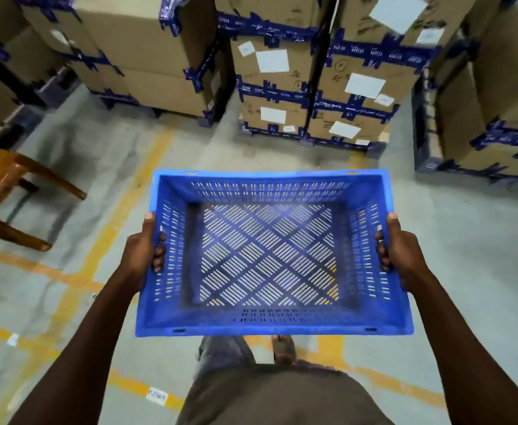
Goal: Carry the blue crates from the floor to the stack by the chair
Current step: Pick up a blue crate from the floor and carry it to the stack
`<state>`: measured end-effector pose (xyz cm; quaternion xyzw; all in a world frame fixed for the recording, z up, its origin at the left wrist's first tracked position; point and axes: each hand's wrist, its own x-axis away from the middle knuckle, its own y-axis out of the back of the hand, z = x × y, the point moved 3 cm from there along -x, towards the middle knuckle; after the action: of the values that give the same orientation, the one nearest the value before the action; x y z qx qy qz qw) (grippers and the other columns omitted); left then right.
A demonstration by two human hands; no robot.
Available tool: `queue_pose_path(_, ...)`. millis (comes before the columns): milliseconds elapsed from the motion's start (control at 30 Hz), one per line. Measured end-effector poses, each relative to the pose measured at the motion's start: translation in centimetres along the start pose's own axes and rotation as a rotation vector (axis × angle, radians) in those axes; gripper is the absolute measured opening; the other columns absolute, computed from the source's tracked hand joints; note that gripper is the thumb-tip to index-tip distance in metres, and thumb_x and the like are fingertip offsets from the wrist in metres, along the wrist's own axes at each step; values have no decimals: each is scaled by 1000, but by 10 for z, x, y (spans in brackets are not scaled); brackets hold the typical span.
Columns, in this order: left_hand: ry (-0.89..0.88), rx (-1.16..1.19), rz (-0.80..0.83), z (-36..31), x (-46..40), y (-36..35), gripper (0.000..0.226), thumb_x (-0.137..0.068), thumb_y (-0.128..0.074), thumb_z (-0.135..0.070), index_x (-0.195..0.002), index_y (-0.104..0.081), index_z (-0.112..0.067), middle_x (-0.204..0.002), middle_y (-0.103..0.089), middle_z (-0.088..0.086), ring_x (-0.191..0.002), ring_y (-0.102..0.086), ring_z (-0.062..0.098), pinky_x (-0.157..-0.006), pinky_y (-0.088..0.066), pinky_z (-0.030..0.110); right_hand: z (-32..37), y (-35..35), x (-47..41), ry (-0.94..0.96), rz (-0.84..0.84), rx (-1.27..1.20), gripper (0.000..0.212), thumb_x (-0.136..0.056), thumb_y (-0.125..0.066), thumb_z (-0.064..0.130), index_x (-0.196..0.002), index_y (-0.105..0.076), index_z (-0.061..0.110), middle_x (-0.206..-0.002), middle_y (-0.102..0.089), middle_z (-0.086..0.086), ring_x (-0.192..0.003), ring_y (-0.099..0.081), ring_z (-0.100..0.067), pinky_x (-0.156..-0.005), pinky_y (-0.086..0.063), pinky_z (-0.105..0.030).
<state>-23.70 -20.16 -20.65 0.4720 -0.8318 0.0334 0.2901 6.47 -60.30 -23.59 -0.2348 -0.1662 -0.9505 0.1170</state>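
1. We see one blue crate [270, 253], held level above the floor in front of the person's body, with nothing inside it; its slotted bottom and slotted walls let the floor show through.
2. We count two hands on it. The left hand [142, 250] grips the crate's left wall, thumb lying along the top rim and fingers curled through to the inside face.
3. The right hand [400, 251] grips the right wall in the same way, thumb on the rim and fingers wrapped over to the inside.
4. Both bare forearms reach in from the near edge, one on each side of the crate.
5. One brown chair [12, 191] stands at the far left, only partly in view; we make out its legs and part of the seat. It is well apart from the crate.
6. On the far side, we count about five stacks of cardboard boxes [285, 78], bound with blue printed tape and carrying white labels. They are blurred towards the edges.
7. The grey floor [466, 240] carries worn yellow lines [122, 210], several of them crossing to the left and near the person's feet.
8. We see two small white stickers on the floor, both near left.
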Motion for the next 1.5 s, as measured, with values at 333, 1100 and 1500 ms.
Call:
queue_pose_path(333,71,-163,126,-60,-262,-61,60,-92,-41,-71,-75,-50,-14,-46,-40,-2,-33,-35,16,-39,-31,23,26,-127,-141,-120,-197,29,68,-93,-40,75,-78,-59,11,-54,-48,-6,-37,-39,-17,-37,-34,-22)
queue_pose_path(1100,212,-331,139,290,-702,-344,64,-93,-34,-72,-74,-51,-14,-59,-42,6,-35,-36,14,-37,-31,20,-349,-267,-591,-351,-318,116,70,-97,-33,73,-72,-57,12,-54,-53,-12,-31,-43,-18,-35,-33,-21)
queue_pose_path(1500,103,-614,279,290,-723,-351,48,-101,-32,-55,-96,-57,-15,-84,-55,12,-63,-54,17,-60,-40,32,-363,-293,-610,-407,-275,428,75,-98,-30,71,-136,-50,10,-137,-56,-25,-122,-55,-42,-104,-42,-51)
